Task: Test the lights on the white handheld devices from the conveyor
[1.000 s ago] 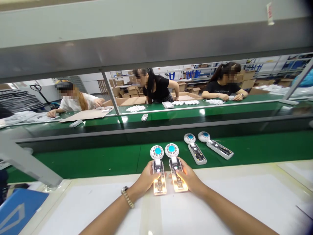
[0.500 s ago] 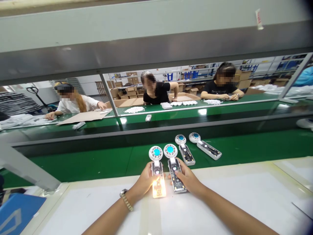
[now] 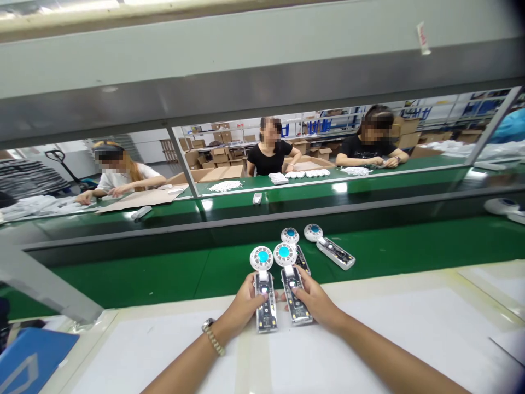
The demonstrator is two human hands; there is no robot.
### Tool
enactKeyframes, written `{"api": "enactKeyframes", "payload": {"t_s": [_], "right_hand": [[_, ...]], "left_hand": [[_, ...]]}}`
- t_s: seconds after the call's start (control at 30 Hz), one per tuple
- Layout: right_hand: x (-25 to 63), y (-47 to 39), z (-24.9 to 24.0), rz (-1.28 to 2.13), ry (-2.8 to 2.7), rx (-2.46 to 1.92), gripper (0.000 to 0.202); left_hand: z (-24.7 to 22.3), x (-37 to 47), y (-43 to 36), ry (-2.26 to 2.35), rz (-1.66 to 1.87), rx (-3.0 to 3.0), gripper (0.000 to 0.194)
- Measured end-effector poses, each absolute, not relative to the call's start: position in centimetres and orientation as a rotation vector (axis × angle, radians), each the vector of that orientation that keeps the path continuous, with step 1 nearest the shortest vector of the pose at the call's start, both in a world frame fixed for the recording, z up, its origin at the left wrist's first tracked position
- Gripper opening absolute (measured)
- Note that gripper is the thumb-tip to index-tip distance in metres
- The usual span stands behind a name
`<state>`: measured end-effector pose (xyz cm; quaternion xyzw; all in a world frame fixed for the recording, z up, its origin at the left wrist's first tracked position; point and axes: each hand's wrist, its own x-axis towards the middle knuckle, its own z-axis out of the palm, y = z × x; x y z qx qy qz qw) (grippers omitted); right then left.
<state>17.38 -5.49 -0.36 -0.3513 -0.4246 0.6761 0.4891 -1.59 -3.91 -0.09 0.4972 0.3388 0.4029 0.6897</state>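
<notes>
Fan units side by side: L hand point(image 3: 246, 302) grips left fan point(image 3: 264, 290), R hand point(image 3: 314, 301) grips right fan point(image 3: 291, 287).

Two unlit clear-handled fans point(image 3: 264, 290) point(image 3: 292, 290), side by side, heads forward.

Surface point(image 3: 410, 328): white, bordering a green conveyor belt point(image 3: 164, 273).
Overhead: grey metal beam point(image 3: 246, 93) spanning the line.
Far side: second green belt point(image 3: 369, 189), three seated people.
Background: cardboard boxes point(image 3: 217, 153), shelving point(image 3: 328, 120), pallet jack point(image 3: 61, 164).
Lower left: blue bin point(image 3: 28, 361).
</notes>
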Motion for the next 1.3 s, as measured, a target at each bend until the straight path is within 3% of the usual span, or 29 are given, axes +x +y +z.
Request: {"api": "enactKeyframes", "payload": {"t_s": [0.23, 0.63, 1.3], "right_hand": [[17.6, -5.9, -0.6, 1.528, -1.233, -0.696, 0.072], [17.7, -5.5, -1.1, 1.483, -1.347, -0.586, 0.065], [17.6, -5.4, -2.0, 1.544, -1.249, -0.565, 0.072]], "left_hand": [[-0.4, -1.7, -3.9, 0.641, 0.866, 1.075, 0.058], [0.3, -1.5, -4.3, 0.649, 0.886, 1.16, 0.06], [0.9, -1.5, -4.6, 0.642, 0.855, 1.223, 0.055]]}}
